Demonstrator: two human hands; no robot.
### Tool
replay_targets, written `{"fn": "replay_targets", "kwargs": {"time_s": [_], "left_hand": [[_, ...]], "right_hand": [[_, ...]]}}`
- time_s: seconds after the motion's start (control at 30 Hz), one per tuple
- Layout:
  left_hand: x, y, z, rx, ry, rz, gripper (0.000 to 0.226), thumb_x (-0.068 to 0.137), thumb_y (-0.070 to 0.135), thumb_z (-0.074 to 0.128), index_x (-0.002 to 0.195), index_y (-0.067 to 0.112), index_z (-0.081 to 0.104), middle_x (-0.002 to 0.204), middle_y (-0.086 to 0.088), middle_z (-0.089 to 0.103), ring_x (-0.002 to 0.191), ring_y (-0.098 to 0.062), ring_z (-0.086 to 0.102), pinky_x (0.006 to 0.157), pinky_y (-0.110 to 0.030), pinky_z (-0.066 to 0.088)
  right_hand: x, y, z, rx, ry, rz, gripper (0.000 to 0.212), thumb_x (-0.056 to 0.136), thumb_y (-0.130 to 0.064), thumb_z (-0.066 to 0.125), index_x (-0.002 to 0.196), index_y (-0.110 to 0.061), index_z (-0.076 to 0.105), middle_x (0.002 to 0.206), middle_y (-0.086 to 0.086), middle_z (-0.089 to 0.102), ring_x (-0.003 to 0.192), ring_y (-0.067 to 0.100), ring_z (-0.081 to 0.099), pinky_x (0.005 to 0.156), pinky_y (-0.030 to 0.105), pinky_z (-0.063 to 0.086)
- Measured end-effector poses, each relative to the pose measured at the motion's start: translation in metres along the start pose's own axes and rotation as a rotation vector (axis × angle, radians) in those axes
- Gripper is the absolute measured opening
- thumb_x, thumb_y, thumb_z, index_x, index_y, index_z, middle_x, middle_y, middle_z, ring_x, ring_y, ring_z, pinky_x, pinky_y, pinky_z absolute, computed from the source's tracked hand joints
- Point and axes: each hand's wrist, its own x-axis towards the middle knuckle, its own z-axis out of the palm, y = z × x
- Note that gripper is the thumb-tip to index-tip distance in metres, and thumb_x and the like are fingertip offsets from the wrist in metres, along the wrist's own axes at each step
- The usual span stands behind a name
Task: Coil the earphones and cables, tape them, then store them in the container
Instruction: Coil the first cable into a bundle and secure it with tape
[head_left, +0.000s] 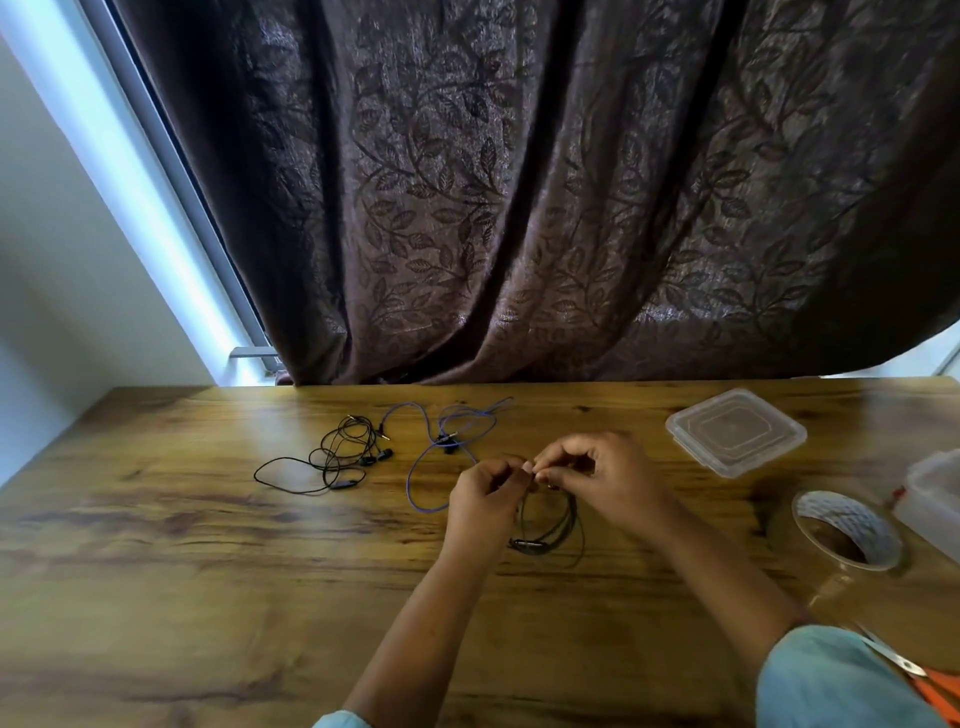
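A coiled black earphone cable (558, 525) hangs in loops between my hands above the wooden table (208, 571). My left hand (483, 499) and my right hand (597, 473) both pinch the top of that coil, fingertips touching. Loose black earphones (337, 452) lie tangled at the far left. A blue cable (447, 441) sprawls beside them, one loop passing under my left hand. The clear container (930, 499) stands at the right edge, its lid (735, 431) lying apart at the back right. A roll of clear tape (847, 530) sits near my right forearm.
Orange-handled scissors (914, 675) lie at the lower right by my sleeve. A dark patterned curtain (519, 182) hangs behind the table's far edge, with a window frame to the left.
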Motion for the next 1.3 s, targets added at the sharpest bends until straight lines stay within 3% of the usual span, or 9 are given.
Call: {"fn": "replay_targets", "kwargs": {"time_s": [0.13, 0.27, 0.37, 0.47, 0.57, 0.7, 0.87, 1.13, 1.3], "left_hand": [[-0.005, -0.002, 0.0, 0.082, -0.001, 0.094, 0.021, 0.093, 0.029, 0.055, 0.077, 0.026, 0.069, 0.055, 0.016, 0.061, 0.051, -0.001, 0.049, 0.052, -0.024, 0.039], [-0.006, -0.006, -0.002, 0.048, 0.01, 0.163, 0.038, 0.083, 0.046, 0.054, 0.074, 0.012, 0.068, 0.056, 0.002, 0.053, 0.054, -0.018, 0.046, 0.052, -0.035, 0.037], [-0.005, -0.002, -0.004, 0.005, -0.014, 0.106, 0.032, 0.082, 0.045, 0.054, 0.07, 0.018, 0.068, 0.052, 0.002, 0.053, 0.049, -0.014, 0.046, 0.048, -0.027, 0.036], [-0.001, 0.0, -0.009, 0.028, -0.094, 0.053, 0.021, 0.08, 0.039, 0.063, 0.078, 0.021, 0.073, 0.058, -0.001, 0.06, 0.052, -0.012, 0.051, 0.052, -0.026, 0.041], [0.002, 0.001, -0.013, -0.015, -0.155, 0.029, 0.011, 0.087, 0.017, 0.064, 0.088, 0.014, 0.074, 0.074, -0.012, 0.065, 0.053, -0.009, 0.053, 0.056, -0.024, 0.043], [0.0, 0.002, -0.012, -0.128, -0.159, -0.006, 0.016, 0.09, 0.006, 0.057, 0.088, 0.008, 0.072, 0.076, -0.009, 0.065, 0.052, -0.004, 0.053, 0.055, -0.018, 0.046], [-0.002, 0.001, -0.013, -0.133, -0.166, 0.021, 0.018, 0.089, 0.002, 0.057, 0.085, 0.012, 0.072, 0.067, 0.005, 0.068, 0.055, -0.005, 0.055, 0.058, -0.021, 0.049], [-0.002, 0.003, -0.016, -0.143, -0.144, 0.028, 0.013, 0.087, 0.004, 0.061, 0.087, 0.009, 0.072, 0.062, 0.005, 0.067, 0.053, -0.005, 0.057, 0.054, -0.018, 0.05], [-0.004, 0.009, -0.018, -0.187, -0.153, 0.05, 0.012, 0.084, 0.004, 0.063, 0.083, 0.012, 0.073, 0.066, -0.001, 0.068, 0.055, -0.008, 0.058, 0.057, -0.021, 0.053]], "right_hand": [[0.0, 0.001, 0.001, 0.039, 0.038, 0.079, 0.012, 0.08, -0.017, 0.075, 0.079, -0.029, 0.073, 0.079, -0.009, 0.074, 0.075, 0.001, 0.067, 0.072, 0.024, 0.057], [0.002, 0.0, 0.0, 0.135, 0.014, 0.152, 0.008, 0.079, -0.016, 0.075, 0.079, -0.023, 0.073, 0.079, -0.006, 0.074, 0.076, 0.004, 0.069, 0.072, 0.023, 0.057], [0.003, -0.003, 0.0, 0.165, 0.006, 0.175, 0.007, 0.079, -0.016, 0.076, 0.078, -0.023, 0.072, 0.078, -0.007, 0.074, 0.075, 0.002, 0.069, 0.072, 0.02, 0.057], [0.003, -0.004, -0.001, 0.161, -0.006, 0.2, 0.007, 0.076, -0.018, 0.078, 0.078, -0.021, 0.072, 0.076, -0.007, 0.073, 0.073, 0.002, 0.068, 0.07, 0.019, 0.056], [0.004, -0.005, -0.001, 0.172, -0.024, 0.232, 0.007, 0.076, -0.017, 0.078, 0.078, -0.019, 0.072, 0.072, -0.008, 0.071, 0.068, -0.002, 0.065, 0.065, 0.014, 0.052], [0.005, -0.007, 0.002, 0.161, 0.002, 0.27, 0.002, 0.08, -0.016, 0.075, 0.08, -0.017, 0.073, 0.078, -0.002, 0.074, 0.079, 0.01, 0.07, 0.075, 0.029, 0.055], [0.004, -0.01, 0.005, 0.142, 0.013, 0.292, 0.007, 0.083, -0.016, 0.071, 0.078, -0.021, 0.073, 0.078, -0.003, 0.075, 0.081, 0.008, 0.07, 0.081, 0.03, 0.056], [0.002, -0.015, 0.005, 0.146, 0.024, 0.227, 0.003, 0.08, -0.015, 0.075, 0.079, -0.018, 0.075, 0.078, -0.003, 0.075, 0.079, 0.007, 0.07, 0.079, 0.031, 0.058], [0.003, -0.017, 0.002, 0.364, 0.059, 0.323, 0.017, 0.075, -0.009, 0.077, 0.087, -0.018, 0.07, 0.078, 0.004, 0.076, 0.081, 0.013, 0.072, 0.081, 0.03, 0.054]]}}
